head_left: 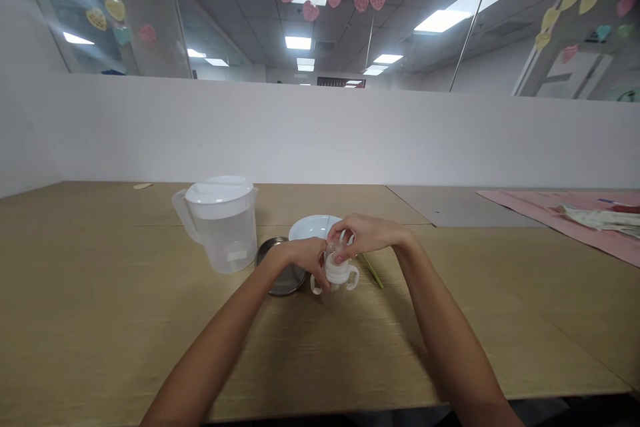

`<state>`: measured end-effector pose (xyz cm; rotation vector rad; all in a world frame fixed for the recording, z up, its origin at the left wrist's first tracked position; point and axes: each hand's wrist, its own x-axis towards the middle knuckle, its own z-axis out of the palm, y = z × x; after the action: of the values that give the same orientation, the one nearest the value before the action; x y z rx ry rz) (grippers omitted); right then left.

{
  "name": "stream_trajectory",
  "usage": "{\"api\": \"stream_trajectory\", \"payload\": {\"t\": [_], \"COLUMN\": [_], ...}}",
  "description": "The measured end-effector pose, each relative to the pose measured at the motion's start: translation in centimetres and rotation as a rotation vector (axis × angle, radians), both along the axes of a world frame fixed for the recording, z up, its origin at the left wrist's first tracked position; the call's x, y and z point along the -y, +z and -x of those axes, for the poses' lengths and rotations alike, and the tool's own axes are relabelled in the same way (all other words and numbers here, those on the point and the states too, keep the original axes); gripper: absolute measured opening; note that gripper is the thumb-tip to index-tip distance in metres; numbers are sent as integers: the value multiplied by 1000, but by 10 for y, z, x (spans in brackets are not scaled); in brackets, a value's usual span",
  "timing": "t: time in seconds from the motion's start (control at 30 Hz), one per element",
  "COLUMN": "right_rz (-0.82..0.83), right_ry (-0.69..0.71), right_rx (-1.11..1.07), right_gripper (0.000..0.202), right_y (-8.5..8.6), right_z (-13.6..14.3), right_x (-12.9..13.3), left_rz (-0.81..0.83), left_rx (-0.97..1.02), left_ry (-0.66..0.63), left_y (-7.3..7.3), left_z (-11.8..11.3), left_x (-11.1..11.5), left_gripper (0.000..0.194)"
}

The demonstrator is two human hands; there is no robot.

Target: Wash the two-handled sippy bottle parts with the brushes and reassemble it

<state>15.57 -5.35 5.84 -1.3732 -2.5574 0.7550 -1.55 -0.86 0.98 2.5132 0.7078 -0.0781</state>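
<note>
A clear baby bottle (pixel 338 275) with a white collar and two white side handles stands upright on the table in front of me. My left hand (pixel 309 257) is closed around the bottle's left side, by the collar and handle. From above and the right, my right hand (pixel 364 235) pinches the clear dome-shaped cap (pixel 332 251) at the bottle's top. Whether the cap is seated or lifted slightly, I cannot tell. Behind the hands lies a white dish (pixel 311 225), partly covered by them. A round metal pan (pixel 289 281) sits left of the bottle, partly hidden by my left wrist.
To the left stands a translucent lidded pitcher (pixel 225 233) with its handle facing left. A thin green stick (pixel 371 272) lies right of the bottle. On the far right a pink cloth (pixel 530 203) carries a white cloth-like item (pixel 600 217). A white wall (pixel 300 133) rises behind the table.
</note>
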Motion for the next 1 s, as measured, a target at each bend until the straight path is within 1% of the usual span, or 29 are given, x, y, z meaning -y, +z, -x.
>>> {"api": "stream_trajectory", "payload": {"t": [0.07,0.17,0.27,0.33,0.37,0.43,0.57,0.63,0.67,0.73,0.77,0.8,0.83,0.9,0.93,0.97,1.0], "right_rz": [-30,-144,-310,-371,-366,-289,-137,-72,-58,-102,-165,-224,-257,-202,-170,-175,-203], "right_ry": [-39,-120,-176,-196,-202,-197,-201,-178,-171,-192,-218,-246,-242,-154,-105,-98,-133], "right_rx": [19,35,-32,-52,-36,43,240,283,293,277,242,201,163,144,149,181,236], "right_gripper": [44,43,40,38,38,37,33,36,39,40,35,26,22,23,24,26,28], "right_y": [2,8,14,13,9,-3,-38,-47,-47,-39,-31,-23,-14,0,4,5,4], "right_z": [2,2,-11,-22,-27,-32,-24,-17,-14,-9,-7,-4,-1,8,14,21,27], "right_x": [5,18,28,25,20,2,-41,-52,-52,-42,-33,-22,-11,11,19,26,29], "left_rz": [-12,-22,-71,-98,-96,-88,-142,-154,-154,-151,-149,-144,-132,-87,-65,-50,-44], "left_rx": [9,19,-27,-43,-43,-40,-67,-64,-59,-56,-62,-69,-71,-68,-62,-56,-57], "left_ry": [-15,-47,-32,-20,-17,-12,-7,-20,-26,-31,-28,-20,-7,24,38,49,56], "left_y": [0,2,7,10,12,13,11,10,10,9,9,8,8,7,7,6,6], "left_z": [0,1,3,3,4,4,4,4,4,4,4,5,5,5,5,5,6], "left_x": [-1,-1,0,2,3,4,4,3,2,1,0,0,-1,-2,-2,-3,-3], "left_gripper": [44,45,48,52,55,57,49,45,43,40,40,40,41,42,43,44,44]}}
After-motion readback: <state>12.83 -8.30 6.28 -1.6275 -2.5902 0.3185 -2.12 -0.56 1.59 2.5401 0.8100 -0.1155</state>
